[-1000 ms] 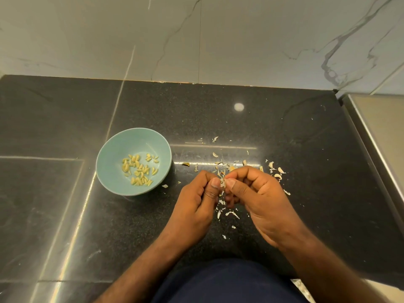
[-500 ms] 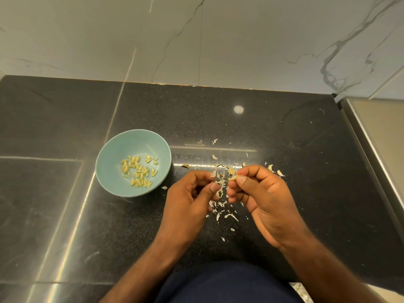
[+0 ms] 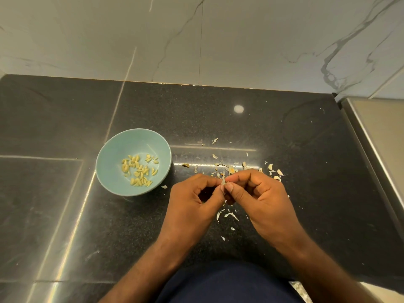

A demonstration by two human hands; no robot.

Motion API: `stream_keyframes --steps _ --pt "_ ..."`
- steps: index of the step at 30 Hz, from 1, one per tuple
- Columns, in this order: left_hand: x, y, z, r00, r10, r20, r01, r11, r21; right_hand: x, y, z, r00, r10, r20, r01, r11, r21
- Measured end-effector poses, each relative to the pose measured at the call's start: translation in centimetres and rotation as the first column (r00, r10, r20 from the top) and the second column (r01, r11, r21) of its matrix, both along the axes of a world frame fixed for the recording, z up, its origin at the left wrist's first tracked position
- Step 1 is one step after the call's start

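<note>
Seed (image 3: 223,181), small and pale, pinched between the thumb and forefinger tips of both my hands, held just above the black counter (image 3: 306,149) near its middle. My left hand (image 3: 192,204) grips it from the left, fingers curled in tight. My right hand (image 3: 260,202) grips it from the right, its other fingers folded under. Whether the shell is on or off I cannot tell; the piece is too small. Shell scraps (image 3: 229,169) lie scattered on the counter beyond and beneath my hands. Left of my hands, near but apart, stands a pale blue bowl (image 3: 122,147) holding a loose heap of yellowish peeled kernels (image 3: 140,169). A white marble wall (image 3: 240,40) rises behind the counter. A steel surface (image 3: 380,127) borders it on the right. My dark blue clothing (image 3: 225,283) shows at the bottom edge.
</note>
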State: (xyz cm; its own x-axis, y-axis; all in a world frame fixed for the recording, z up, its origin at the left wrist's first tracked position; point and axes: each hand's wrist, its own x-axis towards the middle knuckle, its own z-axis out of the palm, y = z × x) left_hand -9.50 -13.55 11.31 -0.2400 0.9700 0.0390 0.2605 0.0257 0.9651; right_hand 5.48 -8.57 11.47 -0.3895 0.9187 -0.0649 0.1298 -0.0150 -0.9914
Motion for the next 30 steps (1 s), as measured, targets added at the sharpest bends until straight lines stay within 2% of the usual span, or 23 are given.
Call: stream_keyframes --steps 3,6,11,15,18,21,24,28,30 --pt "0.0 0.0 -0.1 1.000 0.021 0.016 -0.020 0.998 -0.055 0.1 -0.1 0.1 0.996 0.019 0.082 -0.026 0.996 0.085" --pt "-0.1 0.1 0.2 0.994 0.029 0.103 -0.018 0.994 -0.108 0.1 -0.2 0.1 0.994 0.021 0.105 -0.034 0.992 0.124" --pt "-0.3 0.3 0.5 0.963 0.072 0.261 -0.027 0.985 -0.172 -0.4 -0.5 0.3 1.000 0.015 0.008 -0.015 1.000 0.023" --pt "-0.2 0.2 0.5 0.933 0.115 0.342 -0.056 0.982 -0.179 -0.8 -0.5 0.2 0.985 -0.047 -0.167 0.020 0.988 -0.156" --pt "0.1 0.1 0.7 0.956 0.082 0.283 -0.047 0.991 -0.127 -0.7 -0.4 0.1 0.961 -0.112 -0.252 0.031 0.951 -0.307" --pt "0.2 0.0 0.3 0.981 0.080 0.179 -0.066 0.994 -0.082 -0.7 -0.3 0.0 0.954 -0.153 -0.258 0.048 0.926 -0.374" --pt "0.2 -0.1 -0.4 0.996 0.065 0.057 -0.062 0.997 -0.050 -0.6 -0.3 -0.1 0.959 -0.143 -0.246 0.041 0.926 -0.376" --pt "0.0 -0.1 -0.4 0.997 0.061 0.038 -0.059 0.997 -0.043 -0.6 -0.3 0.0 0.967 -0.106 -0.233 0.013 0.929 -0.370" --pt "0.2 -0.1 -0.3 0.995 0.065 0.079 -0.059 0.996 -0.073 -0.7 -0.4 -0.1 0.971 -0.100 -0.216 0.018 0.936 -0.353"
